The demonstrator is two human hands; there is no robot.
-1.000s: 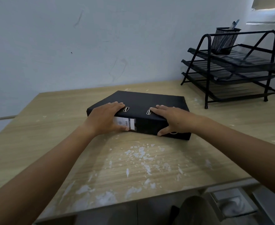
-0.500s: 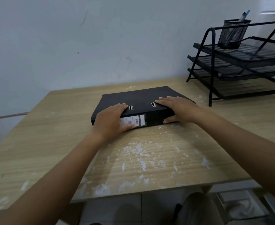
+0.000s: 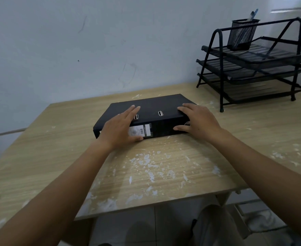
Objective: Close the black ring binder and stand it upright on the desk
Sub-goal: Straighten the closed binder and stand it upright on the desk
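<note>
Head view: binder closed yet flat on desk, my left hand and right hand pressing it straight-fingered; standing remains.

- The black ring binder lies flat mid-desk, with the left hand and the right hand resting on its near edge
- Open desk spreads to its left and in front
- The wall runs behind, leaving a narrow strip of desk
- A black tray rack carrying a mesh pen cup stands at the right rear, apart from the binder
</note>
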